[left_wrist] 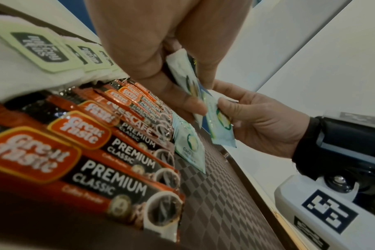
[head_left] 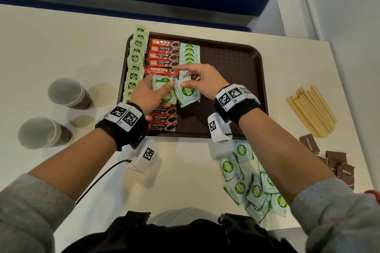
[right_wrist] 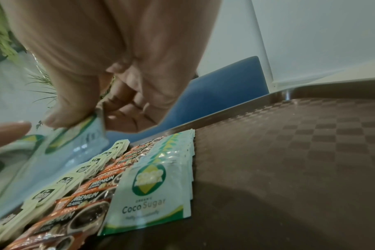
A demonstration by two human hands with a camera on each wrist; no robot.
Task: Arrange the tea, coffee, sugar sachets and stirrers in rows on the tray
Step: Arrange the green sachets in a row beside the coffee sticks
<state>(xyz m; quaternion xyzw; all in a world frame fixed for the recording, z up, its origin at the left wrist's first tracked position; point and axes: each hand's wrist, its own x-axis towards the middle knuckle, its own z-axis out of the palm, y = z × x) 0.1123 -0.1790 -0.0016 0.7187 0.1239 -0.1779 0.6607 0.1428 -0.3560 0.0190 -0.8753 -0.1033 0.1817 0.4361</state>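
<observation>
Your left hand (head_left: 153, 93) pinches a small stack of sugar sachets (head_left: 164, 90) while your right hand (head_left: 202, 80) pinches one sachet (head_left: 186, 93) above the tray (head_left: 236, 63); tea (head_left: 134, 61) and coffee (head_left: 162, 55) rows done, sugar row (head_left: 189, 53) half-laid, stirrers (head_left: 311, 111) still on the desk (head_left: 61, 47)

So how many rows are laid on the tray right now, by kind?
Tea bags: 1 row
Coffee sachets: 1 row
Coco Sugar sachets: 1 row, unfinished
Stirrers: 0 rows, bundle lying on the table
Total: 3 rows on the tray
</observation>
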